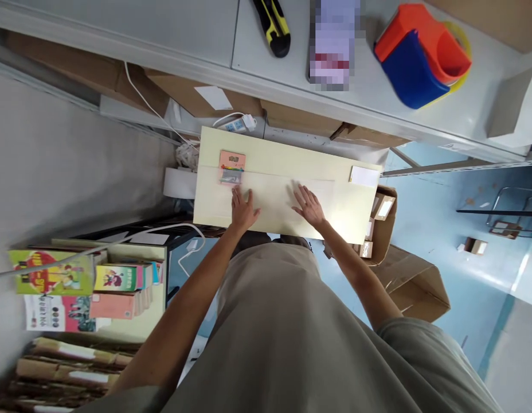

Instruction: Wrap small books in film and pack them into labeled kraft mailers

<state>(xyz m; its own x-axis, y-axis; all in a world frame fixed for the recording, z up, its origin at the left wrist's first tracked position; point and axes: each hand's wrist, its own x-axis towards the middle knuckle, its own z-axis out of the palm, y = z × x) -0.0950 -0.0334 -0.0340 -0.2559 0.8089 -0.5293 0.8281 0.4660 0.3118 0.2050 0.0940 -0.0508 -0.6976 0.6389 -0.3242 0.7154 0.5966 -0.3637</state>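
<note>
Your left hand (pixel 243 209) and right hand (pixel 309 205) lie flat, fingers spread, holding nothing, on the pale yellow rectangular cardboard box (pixel 283 172). Its long axis runs left-right under both; the small pink booklet (pixel 231 167) sits nearest your left hand.

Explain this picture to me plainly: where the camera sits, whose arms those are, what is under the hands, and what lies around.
The single picture comes from a camera worn on a person's head, looking steeply down past their own body, so the grey shirt fills the bottom. There is no machine: both arms are that person's. The left hand and the right hand lie flat, fingers spread, on a pale yellow carton; neither grips anything. A small pink label sits on the carton near the left hand, a white label at its far right end. Beyond, on a grey table, lie a yellow-black utility knife and a red and blue tape dispenser. To the left, colourful books are stacked.
</note>
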